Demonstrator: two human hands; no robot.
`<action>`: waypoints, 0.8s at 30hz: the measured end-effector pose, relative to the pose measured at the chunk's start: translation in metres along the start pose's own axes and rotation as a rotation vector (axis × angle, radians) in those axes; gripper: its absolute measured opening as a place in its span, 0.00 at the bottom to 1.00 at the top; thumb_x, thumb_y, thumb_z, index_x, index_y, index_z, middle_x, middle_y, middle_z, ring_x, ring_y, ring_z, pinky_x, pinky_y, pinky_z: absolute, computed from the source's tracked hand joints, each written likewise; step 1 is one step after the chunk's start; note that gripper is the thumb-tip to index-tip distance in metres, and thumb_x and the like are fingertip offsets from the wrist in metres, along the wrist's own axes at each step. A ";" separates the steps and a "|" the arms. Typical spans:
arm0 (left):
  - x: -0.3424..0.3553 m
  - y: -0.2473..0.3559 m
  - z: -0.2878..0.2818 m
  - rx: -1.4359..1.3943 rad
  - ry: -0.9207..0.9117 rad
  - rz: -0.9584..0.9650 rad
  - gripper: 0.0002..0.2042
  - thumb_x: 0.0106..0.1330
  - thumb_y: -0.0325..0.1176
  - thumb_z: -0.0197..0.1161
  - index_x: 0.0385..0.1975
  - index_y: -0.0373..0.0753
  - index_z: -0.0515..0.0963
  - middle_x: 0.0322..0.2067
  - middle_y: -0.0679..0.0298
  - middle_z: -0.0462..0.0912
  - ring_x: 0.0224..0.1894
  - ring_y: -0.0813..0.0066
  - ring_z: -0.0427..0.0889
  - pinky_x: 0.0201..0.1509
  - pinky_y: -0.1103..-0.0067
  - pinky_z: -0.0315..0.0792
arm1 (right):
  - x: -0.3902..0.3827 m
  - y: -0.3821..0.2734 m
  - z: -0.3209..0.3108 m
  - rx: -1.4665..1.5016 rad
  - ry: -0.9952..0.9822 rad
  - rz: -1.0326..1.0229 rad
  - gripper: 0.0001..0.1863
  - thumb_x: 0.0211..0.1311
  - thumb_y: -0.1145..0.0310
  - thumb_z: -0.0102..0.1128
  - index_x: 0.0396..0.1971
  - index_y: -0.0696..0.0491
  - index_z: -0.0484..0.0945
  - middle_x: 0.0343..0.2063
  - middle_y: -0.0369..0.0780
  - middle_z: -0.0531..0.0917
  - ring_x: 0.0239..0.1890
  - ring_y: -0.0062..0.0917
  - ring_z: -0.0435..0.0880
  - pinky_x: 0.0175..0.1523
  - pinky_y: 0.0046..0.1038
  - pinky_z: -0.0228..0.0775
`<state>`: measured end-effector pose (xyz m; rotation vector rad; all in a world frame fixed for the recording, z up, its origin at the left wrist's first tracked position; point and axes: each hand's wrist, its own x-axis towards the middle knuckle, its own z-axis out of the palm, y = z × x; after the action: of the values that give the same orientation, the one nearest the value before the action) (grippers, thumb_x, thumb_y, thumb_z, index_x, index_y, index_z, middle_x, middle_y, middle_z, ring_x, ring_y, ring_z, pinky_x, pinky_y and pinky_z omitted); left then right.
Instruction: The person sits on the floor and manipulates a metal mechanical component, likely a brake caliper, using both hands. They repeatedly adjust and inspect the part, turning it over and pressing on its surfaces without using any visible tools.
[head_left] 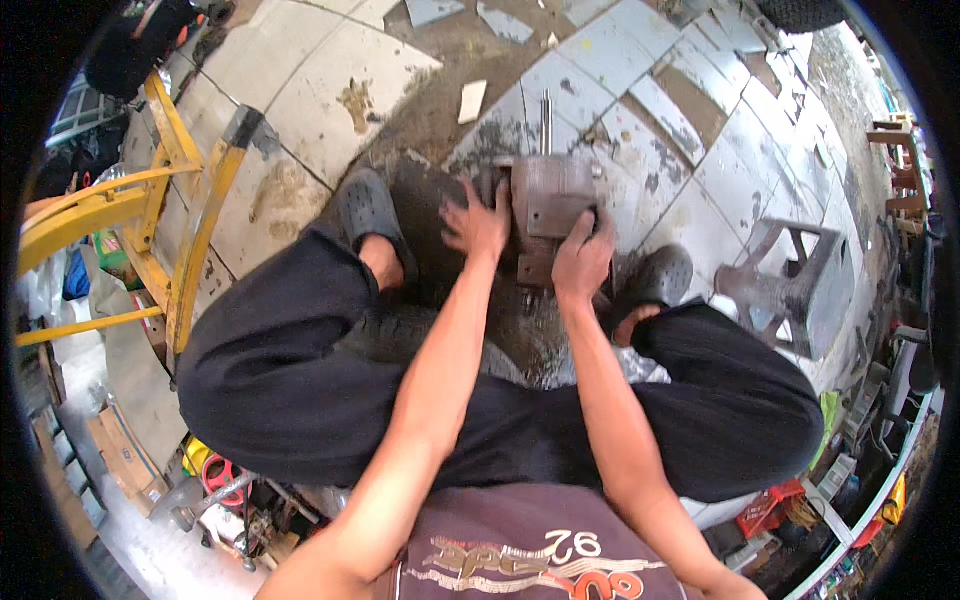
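Two bare forearms (430,385) are slanting up from the lower edge, over a brown printed shirt (450,515) and dark trousers (285,370), the knees spreading toward either side of the frame. The right hand (585,255), just right of centre, is resting against the lower right edge of a grey metal block (555,190); its thumb and fingers are curving onto that edge, though I cannot tell how firmly they are pressing. The left hand (475,225) is sitting at the block's left side, its fingers fanning wide, its thumb side facing the metal; whether it is touching, I cannot tell.

The block is standing at upper centre, between the hands, its long axis running up the frame and its shiny shaft (546,125) pointing toward the top edge. It is lying right of the left fingers and up from the right palm, the right hand being the nearer.

Grey clogs (368,210) are flanking both hands. Farther out, a grey stool (835,290) is occupying the right side, a yellow metal frame (217,200) is leaning at upper left, and cracked tiles (620,45) are stretching toward a dark tyre (800,14) at upper right.
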<state>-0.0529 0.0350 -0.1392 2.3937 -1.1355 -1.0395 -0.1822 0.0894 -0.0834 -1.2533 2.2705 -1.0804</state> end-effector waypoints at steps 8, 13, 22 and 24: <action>-0.001 0.004 -0.003 0.008 -0.024 0.072 0.42 0.67 0.73 0.45 0.78 0.62 0.47 0.77 0.40 0.34 0.79 0.39 0.29 0.73 0.38 0.31 | 0.000 0.000 -0.004 0.042 -0.019 0.011 0.28 0.79 0.55 0.41 0.60 0.65 0.70 0.57 0.55 0.75 0.62 0.51 0.72 0.66 0.45 0.62; -0.035 -0.022 0.006 -0.009 -0.095 -0.015 0.39 0.70 0.70 0.45 0.78 0.63 0.50 0.76 0.39 0.37 0.78 0.38 0.31 0.74 0.41 0.34 | 0.001 0.003 -0.004 0.003 0.039 -0.042 0.27 0.79 0.55 0.40 0.60 0.65 0.71 0.57 0.56 0.76 0.61 0.52 0.72 0.66 0.44 0.62; -0.018 -0.008 0.006 -0.034 -0.047 0.028 0.38 0.70 0.69 0.47 0.78 0.64 0.49 0.77 0.42 0.33 0.79 0.41 0.30 0.75 0.42 0.33 | 0.007 0.002 -0.004 0.045 0.016 -0.019 0.29 0.79 0.54 0.39 0.60 0.65 0.71 0.57 0.56 0.76 0.61 0.52 0.72 0.65 0.44 0.62; 0.007 -0.005 -0.002 -0.066 -0.014 0.077 0.39 0.69 0.68 0.49 0.78 0.65 0.48 0.77 0.42 0.32 0.79 0.39 0.29 0.74 0.41 0.31 | -0.001 -0.015 -0.007 0.085 -0.047 0.022 0.29 0.79 0.53 0.39 0.60 0.65 0.71 0.57 0.56 0.76 0.61 0.52 0.72 0.66 0.44 0.62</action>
<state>-0.0460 0.0327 -0.1440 2.2766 -1.1701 -1.0535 -0.1776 0.0891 -0.0677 -1.2045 2.1754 -1.1148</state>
